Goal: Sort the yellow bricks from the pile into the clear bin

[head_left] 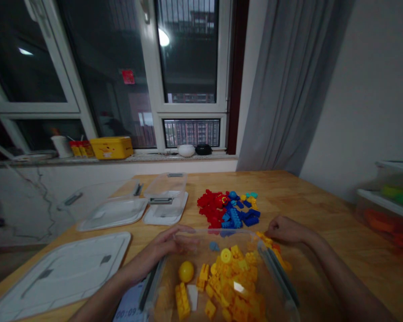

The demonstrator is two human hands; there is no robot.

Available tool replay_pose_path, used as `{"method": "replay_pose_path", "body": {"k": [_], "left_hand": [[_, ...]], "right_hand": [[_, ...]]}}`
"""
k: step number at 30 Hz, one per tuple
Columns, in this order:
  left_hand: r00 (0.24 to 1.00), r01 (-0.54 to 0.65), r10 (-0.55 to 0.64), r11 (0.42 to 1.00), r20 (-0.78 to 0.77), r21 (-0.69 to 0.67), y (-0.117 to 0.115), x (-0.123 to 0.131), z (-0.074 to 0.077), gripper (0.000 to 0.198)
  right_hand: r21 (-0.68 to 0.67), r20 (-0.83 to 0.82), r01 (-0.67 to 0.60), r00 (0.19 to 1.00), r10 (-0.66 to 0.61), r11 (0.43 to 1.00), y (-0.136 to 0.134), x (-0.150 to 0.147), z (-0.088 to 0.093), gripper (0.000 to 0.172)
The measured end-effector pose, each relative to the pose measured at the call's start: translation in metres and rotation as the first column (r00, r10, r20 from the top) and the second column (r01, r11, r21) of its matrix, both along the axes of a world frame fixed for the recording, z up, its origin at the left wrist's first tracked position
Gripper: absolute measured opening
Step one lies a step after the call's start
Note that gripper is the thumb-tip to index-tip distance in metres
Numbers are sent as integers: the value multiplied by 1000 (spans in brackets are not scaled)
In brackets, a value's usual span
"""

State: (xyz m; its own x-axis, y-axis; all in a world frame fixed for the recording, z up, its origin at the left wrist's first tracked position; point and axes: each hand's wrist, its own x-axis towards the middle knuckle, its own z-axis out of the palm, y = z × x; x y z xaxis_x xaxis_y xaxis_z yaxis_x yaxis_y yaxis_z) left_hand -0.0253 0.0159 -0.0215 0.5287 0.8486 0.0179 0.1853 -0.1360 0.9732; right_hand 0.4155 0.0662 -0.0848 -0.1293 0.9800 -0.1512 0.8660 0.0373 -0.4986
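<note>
A clear plastic bin [278,273] sits in front of me, holding several yellow and orange building blocks [233,286] and a yellow ball [186,271]. My left hand [169,243] rests against the bin's far left rim, fingers stretched out and together. My right hand [284,229] lies by the bin's far right corner with its fingers curled; what they hold, if anything, is hidden. Just beyond the bin lies a pile of red blocks [212,206] and blue blocks [238,215] on the wooden table [322,210].
Two clear bins with white lids [164,201] [112,210] stand at the back left, and a large white lid [67,273] lies near left. A phone [130,306] shows a timer by my left forearm. Shelves with toys [392,210] are at right. A yellow box [111,147] sits on the windowsill.
</note>
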Motion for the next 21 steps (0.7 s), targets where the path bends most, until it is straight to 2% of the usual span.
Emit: {"method": "replay_pose_path", "body": {"k": [5,12,17,21], "left_hand": [[1000,-1,1,1000,-2,-30,-2,0,1,41],[1000,-11,12,999,14,-40,-3,1,4,41],[1000,16,-16,999,18,-49,-3,0,2,40],[1000,7,-7,999,13,-36,-2,-1,-1,41]], "right_hand": [[10,-14,-9,1000,9,1000,2,0,0,21],[21,-156,-66,985,69,998,-6,3,15,23],[-15,-117,-117,986,114,993,-9,-1,17,25],[16,-43,-55,998,55,998,-11,-8,18,22]]}}
